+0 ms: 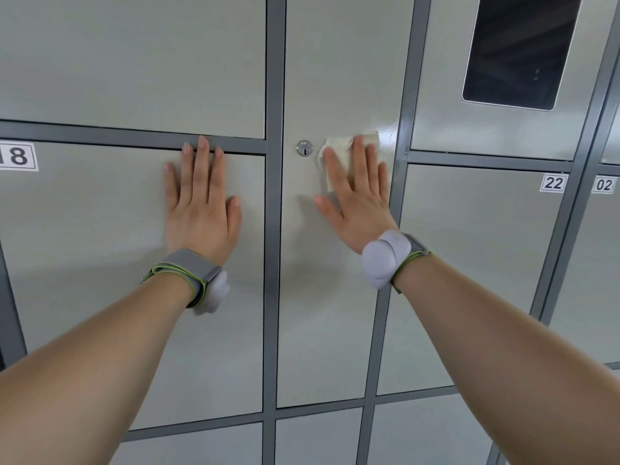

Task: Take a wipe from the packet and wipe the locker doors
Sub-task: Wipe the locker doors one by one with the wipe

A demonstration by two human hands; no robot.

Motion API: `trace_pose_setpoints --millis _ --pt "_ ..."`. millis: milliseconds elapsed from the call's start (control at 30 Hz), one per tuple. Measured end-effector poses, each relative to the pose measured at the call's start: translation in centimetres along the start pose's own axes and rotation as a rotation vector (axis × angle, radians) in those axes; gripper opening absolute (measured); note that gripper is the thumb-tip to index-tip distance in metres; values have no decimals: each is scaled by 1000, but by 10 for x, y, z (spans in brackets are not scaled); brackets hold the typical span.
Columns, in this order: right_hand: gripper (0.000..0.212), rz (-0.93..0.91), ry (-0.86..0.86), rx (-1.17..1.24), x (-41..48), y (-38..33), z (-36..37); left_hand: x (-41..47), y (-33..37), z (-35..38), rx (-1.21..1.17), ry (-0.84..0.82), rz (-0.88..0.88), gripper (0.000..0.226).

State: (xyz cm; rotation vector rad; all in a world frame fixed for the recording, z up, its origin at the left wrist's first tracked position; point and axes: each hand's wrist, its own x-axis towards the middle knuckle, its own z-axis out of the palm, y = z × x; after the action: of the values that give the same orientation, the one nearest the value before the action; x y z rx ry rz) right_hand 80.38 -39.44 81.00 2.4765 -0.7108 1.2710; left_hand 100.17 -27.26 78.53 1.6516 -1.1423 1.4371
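A white wipe [339, 146] lies flat against the tall middle locker door [328, 297], just right of its keyhole [304, 148]. My right hand [355, 196] presses the wipe to the door with straight, spread fingers. A wet sheen shows on the door's surface just right of the wipe. My left hand [201, 203] rests flat on locker door 18 [84, 246], its fingertips reaching the grey frame bar above. The wipe packet is not in view.
Pale grey locker doors in a darker grey frame [273, 229] fill the view. Number labels 18 [16, 156], 22 [553, 182] and 02 [604, 185] mark doors. A dark screen panel [520, 48] sits in the upper right door.
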Motion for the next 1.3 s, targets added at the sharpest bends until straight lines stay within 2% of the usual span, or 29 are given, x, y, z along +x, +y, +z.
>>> trace_pose_setpoints --millis 67,300,400,633,933,1000,1167,1300 --pt "75 6 11 -27 -2 -5 5 -1 -2 0 -5 -2 13 60" --pt "77 -161 -64 -150 -56 -9 44 -9 -5 -5 -27 -46 44 62" --pt "71 -217 -12 -168 -53 -4 42 -16 -7 -3 -16 -52 68 61" --pt "74 -52 65 -20 -11 -25 24 -23 -6 -1 -20 -47 43 60" --pt "74 -314 -39 -162 -69 -17 60 -35 -4 2 1 -76 14 62" --pt "70 -312 4 -146 -56 -19 50 -37 -4 3 2 -77 12 62" --pt "71 -152 51 -34 -8 -34 27 -39 -5 4 1 -61 13 60" --pt "68 -289 83 -110 -24 -24 43 -41 -7 3 -16 -68 43 61"
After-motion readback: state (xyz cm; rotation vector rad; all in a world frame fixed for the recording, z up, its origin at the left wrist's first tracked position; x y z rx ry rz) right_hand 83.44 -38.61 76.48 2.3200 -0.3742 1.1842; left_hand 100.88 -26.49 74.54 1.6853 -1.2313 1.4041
